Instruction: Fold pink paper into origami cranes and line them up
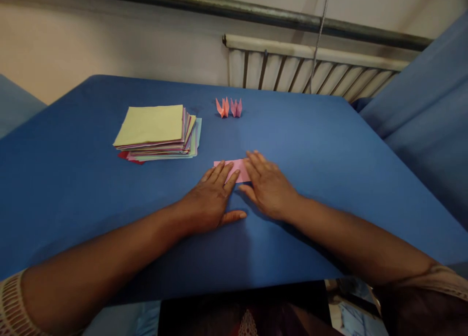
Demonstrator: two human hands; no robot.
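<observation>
A small pink sheet of paper (240,172), folded into a strip, lies flat on the blue table in front of me. My left hand (212,197) rests palm down with its fingers spread over the left part of the paper, the thumb stretched out on the table. Over the right end of the strip lies my right hand (270,185), fingers extended and slightly blurred. Both hands cover parts of the paper, so its right edge is hidden.
A stack of coloured paper (151,126), yellow on top, stands at the left. Two small folded paper figures, one orange (222,108) and one pink (236,108), stand towards the back. Behind the blue table (310,141) are a radiator (292,68) and a wall pipe (219,7).
</observation>
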